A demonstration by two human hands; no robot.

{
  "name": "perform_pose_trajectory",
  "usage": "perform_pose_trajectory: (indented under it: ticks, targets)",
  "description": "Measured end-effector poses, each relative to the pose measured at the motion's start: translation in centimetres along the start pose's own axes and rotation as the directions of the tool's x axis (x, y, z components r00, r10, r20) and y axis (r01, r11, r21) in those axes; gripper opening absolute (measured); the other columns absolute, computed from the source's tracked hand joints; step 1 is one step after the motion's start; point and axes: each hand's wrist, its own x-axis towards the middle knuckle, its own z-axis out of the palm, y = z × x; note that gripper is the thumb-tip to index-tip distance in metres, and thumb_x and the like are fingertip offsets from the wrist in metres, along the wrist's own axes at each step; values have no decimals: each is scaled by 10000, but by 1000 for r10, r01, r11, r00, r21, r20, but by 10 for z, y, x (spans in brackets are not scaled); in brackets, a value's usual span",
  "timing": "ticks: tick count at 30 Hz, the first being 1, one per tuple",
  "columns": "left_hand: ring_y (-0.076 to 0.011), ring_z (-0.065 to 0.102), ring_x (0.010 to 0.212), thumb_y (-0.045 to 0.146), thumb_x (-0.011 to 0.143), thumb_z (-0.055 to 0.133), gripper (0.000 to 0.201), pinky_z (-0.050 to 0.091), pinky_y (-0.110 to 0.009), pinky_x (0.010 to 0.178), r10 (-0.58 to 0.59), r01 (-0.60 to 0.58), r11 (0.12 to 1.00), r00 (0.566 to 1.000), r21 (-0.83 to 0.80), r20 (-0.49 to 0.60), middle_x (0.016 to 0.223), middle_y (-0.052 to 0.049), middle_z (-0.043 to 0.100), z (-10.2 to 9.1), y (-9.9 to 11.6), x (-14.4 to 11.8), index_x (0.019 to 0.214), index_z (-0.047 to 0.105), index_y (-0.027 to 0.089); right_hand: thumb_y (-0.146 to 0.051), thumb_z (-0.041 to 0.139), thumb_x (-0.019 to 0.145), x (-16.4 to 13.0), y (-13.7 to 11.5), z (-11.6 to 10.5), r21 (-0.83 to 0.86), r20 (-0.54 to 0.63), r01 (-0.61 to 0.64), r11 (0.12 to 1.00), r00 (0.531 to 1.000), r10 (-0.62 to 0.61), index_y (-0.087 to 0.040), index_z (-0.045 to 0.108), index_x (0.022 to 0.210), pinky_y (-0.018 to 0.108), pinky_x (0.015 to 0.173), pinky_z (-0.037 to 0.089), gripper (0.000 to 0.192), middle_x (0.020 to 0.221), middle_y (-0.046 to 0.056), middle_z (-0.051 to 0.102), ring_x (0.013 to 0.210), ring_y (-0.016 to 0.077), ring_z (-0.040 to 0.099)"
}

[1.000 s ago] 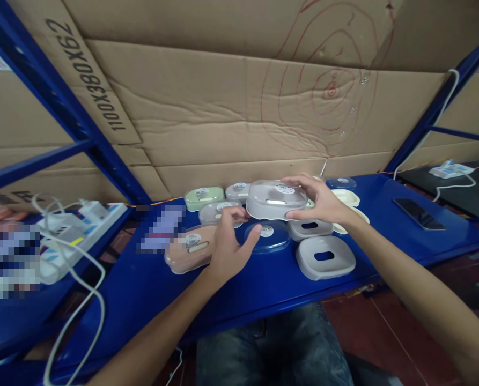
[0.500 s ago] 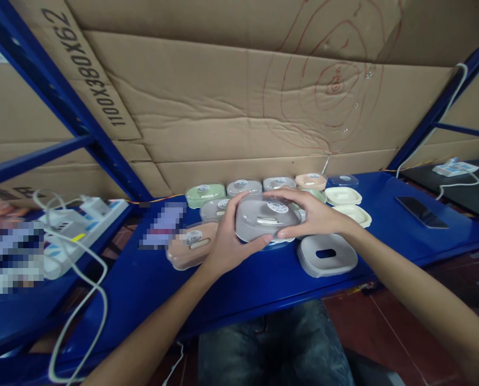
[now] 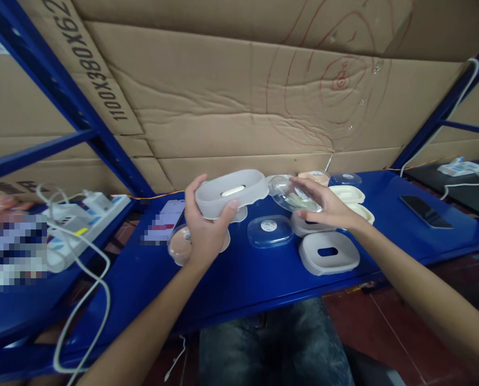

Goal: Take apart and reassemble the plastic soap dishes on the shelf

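phone, power strip, cardboard wall

One view only, from a camera worn on the person's head. It looks forward and down across a blue shelf, facing the cardboard backing behind its far edge. The shelf's near edge runs low across the frame, with the person's lap below it. The camera sits close: both forearms reach in from the bottom corners. No second view shares the scene.
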Motion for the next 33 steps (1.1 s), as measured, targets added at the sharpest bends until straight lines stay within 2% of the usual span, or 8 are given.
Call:
perform_pose_trajectory:
  ticks: [2,5,9,13,18,23,27,33]
  targets:
    - [-284,712,1120,627,830,846,775,623,-468,997,-8,7,1000,998,-10,-57,1361,-109,674,-1,1,3,1446,575,242,-498,867,841,-3,-6,5,-159,36,39,986,999,-33,-226,543,1625,625,1289,445,891,1658,176,568,1525,406,564]
    - [-290,705,1128,605,833,858,763,621,-475,1001,-11,8,999,996,-42,-89,1374,-118,664,-1,2,4,1437,576,234,-488,877,810,-3,-20,17,-366,173,90,926,985,-27,-178,529,1633,641,1217,502,945,1610,222,578,1467,443,592]
    - [-281,699,1135,558,830,870,724,617,-460,1008,-23,21,999,998,-28,-66,1350,-102,674,2,-2,2,1416,585,244,-499,872,795,5,-27,38,-486,336,160,859,942,15,-86,525,1628,622,1136,551,993,1560,287,580,1378,464,634]
    - [-272,706,1128,529,816,878,712,618,-457,1010,-39,39,999,999,-24,-31,1323,-98,683,7,-7,0,1396,586,238,-490,856,803,12,-17,51,-530,410,234,815,912,4,-12,549,1592,616,1220,471,972,1530,311,596,1414,464,598]
    - [-265,716,1100,506,809,877,714,631,-441,960,-39,39,998,999,-48,7,1299,-105,691,10,-6,-2,1392,583,217,-515,875,785,12,-9,53,-537,414,252,805,910,-9,-65,617,1534,586,1149,508,911,1424,260,659,1296,427,647]
    - [-276,706,1143,540,821,876,716,619,-461,999,-42,43,999,998,-32,42,1331,-103,681,9,-6,-3,1394,575,233,-482,885,780,13,-7,55,-533,439,290,795,898,-33,-53,643,1495,572,1163,488,869,1366,243,679,1273,407,646]
    - [-284,701,1155,564,816,881,737,618,-473,1006,-48,50,998,997,-37,55,1343,-107,675,9,-8,-3,1397,570,237,-491,883,784,14,-5,57,-535,446,294,792,894,-30,-88,623,1523,590,1189,461,881,1401,228,676,1305,407,636]
    - [-287,706,1142,566,814,881,739,620,-484,999,-40,43,998,997,-38,68,1325,-101,677,10,-9,-4,1401,567,247,-491,862,812,13,-4,57,-540,451,280,794,892,-8,-60,567,1584,647,1232,425,933,1474,270,644,1370,437,617]
